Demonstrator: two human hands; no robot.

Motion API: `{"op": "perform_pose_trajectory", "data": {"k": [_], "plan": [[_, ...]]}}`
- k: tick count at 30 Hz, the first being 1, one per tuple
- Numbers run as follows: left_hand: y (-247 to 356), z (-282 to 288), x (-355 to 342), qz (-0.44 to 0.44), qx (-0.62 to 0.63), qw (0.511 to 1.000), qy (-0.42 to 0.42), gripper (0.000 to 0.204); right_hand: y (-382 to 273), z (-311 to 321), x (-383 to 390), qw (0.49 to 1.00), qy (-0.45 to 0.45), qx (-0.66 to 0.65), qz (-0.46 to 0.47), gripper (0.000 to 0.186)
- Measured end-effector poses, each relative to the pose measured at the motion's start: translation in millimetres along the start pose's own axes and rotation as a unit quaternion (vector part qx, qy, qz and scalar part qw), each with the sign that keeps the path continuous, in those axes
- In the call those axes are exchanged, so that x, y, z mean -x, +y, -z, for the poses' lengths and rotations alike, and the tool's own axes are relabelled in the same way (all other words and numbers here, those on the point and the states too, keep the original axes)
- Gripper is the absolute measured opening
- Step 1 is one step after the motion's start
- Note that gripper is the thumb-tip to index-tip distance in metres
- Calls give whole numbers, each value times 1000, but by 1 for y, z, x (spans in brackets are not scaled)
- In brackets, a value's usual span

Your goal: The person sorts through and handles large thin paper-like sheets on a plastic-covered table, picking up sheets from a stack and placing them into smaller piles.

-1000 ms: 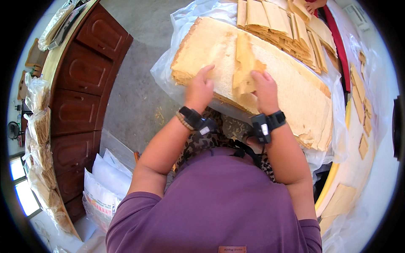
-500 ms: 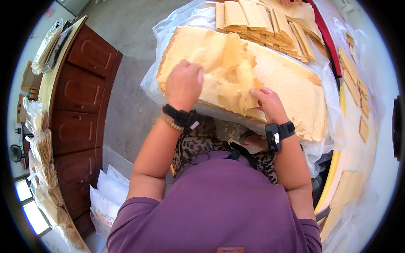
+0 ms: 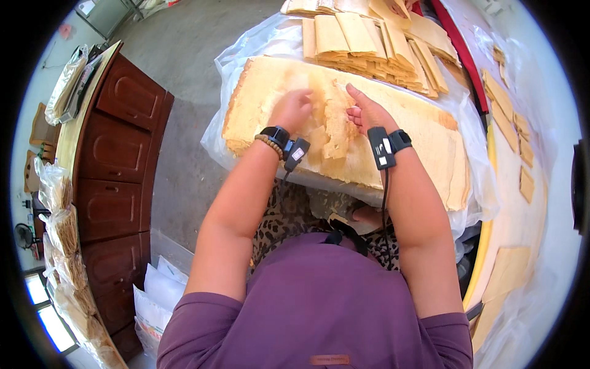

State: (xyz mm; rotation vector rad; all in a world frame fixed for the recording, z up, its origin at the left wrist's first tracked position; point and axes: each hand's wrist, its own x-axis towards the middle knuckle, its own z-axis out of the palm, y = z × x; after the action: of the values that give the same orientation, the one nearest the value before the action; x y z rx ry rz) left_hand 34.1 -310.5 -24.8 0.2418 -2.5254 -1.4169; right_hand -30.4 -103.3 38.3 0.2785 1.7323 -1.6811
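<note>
A thick stack of thin yellowish sheets (image 3: pixel 424 132) lies on clear plastic in front of me. One sheet (image 3: pixel 337 126) is folded up lengthwise on top of the stack, between my hands. My left hand (image 3: pixel 294 109) presses on its left side with the fingers curled over it. My right hand (image 3: pixel 367 112) holds its right edge, fingers stretched toward the far side. Both wrists carry black bands with small devices.
Folded bundles of the same sheets (image 3: pixel 369 37) are lined up beyond the stack. Small cut pieces (image 3: pixel 504 117) lie on the white surface at right. A dark wooden cabinet (image 3: pixel 117 160) stands at left, with bagged sheets (image 3: pixel 67 258) beside it and white sacks (image 3: pixel 157 301) on the floor.
The loose top sheet, earlier lifted and crumpled, is now gathered into a narrow fold. My hands have come closer together over it.
</note>
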Motion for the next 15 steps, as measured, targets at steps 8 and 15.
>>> {"op": "perform_pose_trajectory", "data": {"k": [8,15], "plan": [[5,4,-7,110,72,989,-67,33,-10,-35,-12,997,-78,-12,1,32],[10,10,-11,194,190,960,-65,37,24,-8,20,982,-8,-73,172,25]]}}
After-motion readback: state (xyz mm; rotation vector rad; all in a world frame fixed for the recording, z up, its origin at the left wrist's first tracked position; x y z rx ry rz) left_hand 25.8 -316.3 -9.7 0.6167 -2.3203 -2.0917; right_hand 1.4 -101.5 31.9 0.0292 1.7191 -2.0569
